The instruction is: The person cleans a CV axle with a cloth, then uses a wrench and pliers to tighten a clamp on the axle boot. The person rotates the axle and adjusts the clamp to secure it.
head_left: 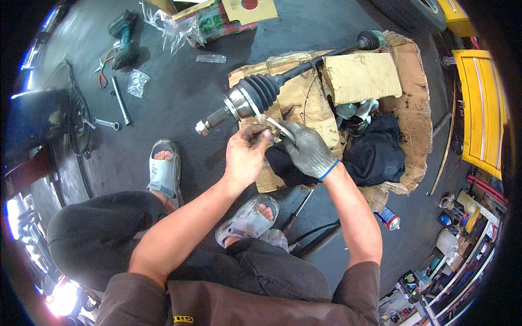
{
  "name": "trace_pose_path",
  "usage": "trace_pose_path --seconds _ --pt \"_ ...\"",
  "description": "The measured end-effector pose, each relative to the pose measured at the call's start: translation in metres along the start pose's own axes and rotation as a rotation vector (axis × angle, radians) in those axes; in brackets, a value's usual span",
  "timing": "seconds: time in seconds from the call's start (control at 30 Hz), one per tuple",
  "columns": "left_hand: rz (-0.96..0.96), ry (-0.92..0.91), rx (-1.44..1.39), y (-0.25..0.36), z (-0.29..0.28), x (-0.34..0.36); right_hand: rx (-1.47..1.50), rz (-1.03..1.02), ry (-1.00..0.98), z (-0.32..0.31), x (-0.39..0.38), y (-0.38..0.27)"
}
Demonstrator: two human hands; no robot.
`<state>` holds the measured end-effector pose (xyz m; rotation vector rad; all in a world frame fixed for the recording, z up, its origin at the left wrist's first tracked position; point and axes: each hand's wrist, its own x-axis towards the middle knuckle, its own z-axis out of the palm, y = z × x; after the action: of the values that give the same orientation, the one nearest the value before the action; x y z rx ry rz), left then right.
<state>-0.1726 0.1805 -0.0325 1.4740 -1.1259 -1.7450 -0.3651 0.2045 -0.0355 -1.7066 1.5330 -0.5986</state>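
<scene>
A drive shaft [300, 69] lies across cardboard, with a ribbed black rubber boot [262, 89] and a metal joint with a threaded stub [202, 128] at its near left end. A pale band [253, 103] runs round the boot's wide end, and its tail hangs toward my hands. My left hand [246, 149], bare, is closed in a pinch just below the joint; what sits between its fingertips is too small to make out. My right hand [307, 149], in a grey work glove, is closed on a slim silver metal strip [280, 129] beside the left fingertips.
Flattened cardboard [416, 108] spreads under the shaft, with a black cloth [378, 149] on it. A cordless drill [126, 41], pliers [103, 68] and wrenches [120, 100] lie at left. A screwdriver [296, 212] and spray can [389, 218] lie near. A yellow cabinet [481, 108] stands right.
</scene>
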Motion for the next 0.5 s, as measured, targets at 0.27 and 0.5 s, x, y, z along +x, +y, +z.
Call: trace_pose_path --seconds 0.27,0.5 --pt "-0.070 -0.011 -0.029 0.0101 -0.0019 -0.0009 -0.069 -0.057 -0.088 -0.0015 0.0037 0.0042" --pt "-0.064 -0.036 -0.050 0.0046 -0.0034 0.0048 -0.035 -0.027 -0.059 0.0019 0.0045 -0.0001"
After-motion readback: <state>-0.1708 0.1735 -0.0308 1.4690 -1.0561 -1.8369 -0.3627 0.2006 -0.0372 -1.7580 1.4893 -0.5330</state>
